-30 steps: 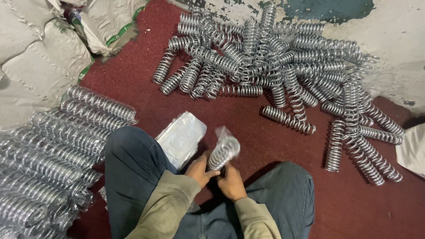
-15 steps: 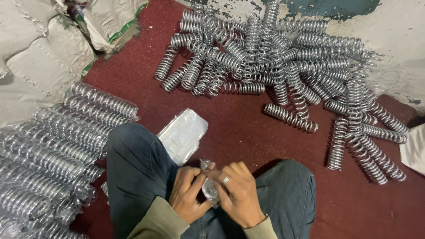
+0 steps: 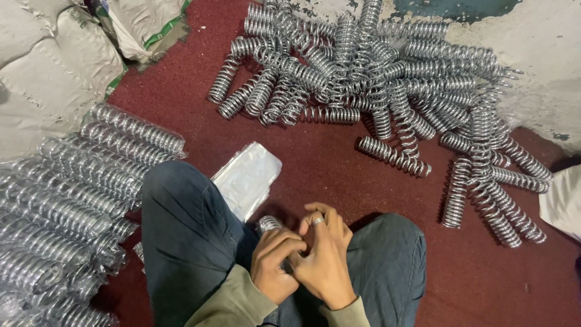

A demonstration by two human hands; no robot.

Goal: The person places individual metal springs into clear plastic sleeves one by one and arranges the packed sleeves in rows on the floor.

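Sitting cross-legged on a dark red floor (image 3: 315, 175), the person holds both hands close together in the lap, between the knees of dark blue trousers (image 3: 187, 236). The left hand (image 3: 275, 263) is curled, its fingers bent inward against the right hand (image 3: 321, 257), which wears a ring and closes over the same spot; both are clasped around a metal spring (image 3: 268, 223) in a clear plastic sleeve, of which only the coiled top end shows just above the left hand's knuckles, the rest hidden by the fingers. Olive sleeves (image 3: 242, 306) cover both forearms. Just beyond the left knee, touching the trouser leg, lies a flat stack of clear plastic bags (image 3: 248, 177) on the floor. To the left of the person, a heap of bagged springs (image 3: 66, 212) lies in rows, shiny under their wrapping, reaching from near the left knee to the frame's edge. Behind that heap, at the upper left, pale woven sacks (image 3: 48, 66) are piled against each other. Well apart from the hands, across the floor at the top and right, a loose pile of bare springs (image 3: 375, 79) sprawls tangled, some lying singly at its near edge. A rough pale wall (image 3: 538, 72) rises behind the pile.
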